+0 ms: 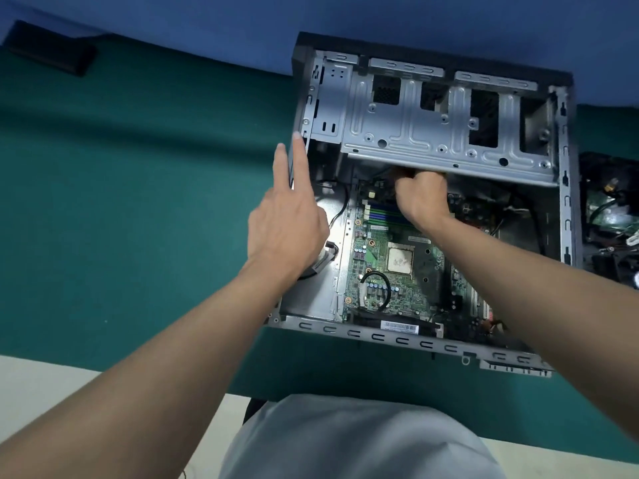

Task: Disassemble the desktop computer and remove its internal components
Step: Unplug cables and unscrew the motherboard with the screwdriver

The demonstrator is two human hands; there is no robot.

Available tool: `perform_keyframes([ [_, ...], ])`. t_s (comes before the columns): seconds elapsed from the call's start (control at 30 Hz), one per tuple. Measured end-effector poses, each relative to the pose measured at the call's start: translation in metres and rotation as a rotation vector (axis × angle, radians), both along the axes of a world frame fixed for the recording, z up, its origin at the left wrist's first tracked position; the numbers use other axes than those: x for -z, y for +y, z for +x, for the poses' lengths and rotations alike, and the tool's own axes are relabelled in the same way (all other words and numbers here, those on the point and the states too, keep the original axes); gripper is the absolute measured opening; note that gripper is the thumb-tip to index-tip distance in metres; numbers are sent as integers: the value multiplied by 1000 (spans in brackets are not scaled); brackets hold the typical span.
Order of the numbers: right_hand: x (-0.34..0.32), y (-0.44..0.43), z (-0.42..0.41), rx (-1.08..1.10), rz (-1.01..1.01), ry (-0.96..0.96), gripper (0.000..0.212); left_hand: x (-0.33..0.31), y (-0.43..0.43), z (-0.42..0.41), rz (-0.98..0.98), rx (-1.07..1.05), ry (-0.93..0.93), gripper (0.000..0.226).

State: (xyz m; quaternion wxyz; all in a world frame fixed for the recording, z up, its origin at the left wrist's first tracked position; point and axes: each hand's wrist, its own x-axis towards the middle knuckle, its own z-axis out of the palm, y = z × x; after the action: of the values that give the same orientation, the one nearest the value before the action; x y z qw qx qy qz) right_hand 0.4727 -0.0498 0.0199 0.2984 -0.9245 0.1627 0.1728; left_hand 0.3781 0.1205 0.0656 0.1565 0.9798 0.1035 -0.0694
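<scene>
- Green mat point(103, 202) was topped by the opened case point(380, 335), laid flat.
- L hand point(287, 229): fingers straight, laid along case's left edge.
- R hand point(422, 198): fingers curled in the tight gap under drive cage point(432, 140) edge; grip couldn't be told.

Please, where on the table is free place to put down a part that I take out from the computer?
Free: the green mat left of the computer case, up to the black block at the far corner; also the mat strip between the case and your body. Crowded: right of the case, a pile of cables and parts.
</scene>
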Motion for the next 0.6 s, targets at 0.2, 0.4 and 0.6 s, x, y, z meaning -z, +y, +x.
perform_keyframes([
  [0.2, 4, -1, 5, -169, -56, 33, 25, 2, 0, 3, 37, 10, 61, 95],
  [0.4, 8, 3, 9, -289, -140, 67, 34, 4, 1, 3, 31, 14, 79, 103],
  [0.6, 6, 8, 12, -331, -188, 160, 37, 4, 2, 4, 7, 13, 91, 108],
])
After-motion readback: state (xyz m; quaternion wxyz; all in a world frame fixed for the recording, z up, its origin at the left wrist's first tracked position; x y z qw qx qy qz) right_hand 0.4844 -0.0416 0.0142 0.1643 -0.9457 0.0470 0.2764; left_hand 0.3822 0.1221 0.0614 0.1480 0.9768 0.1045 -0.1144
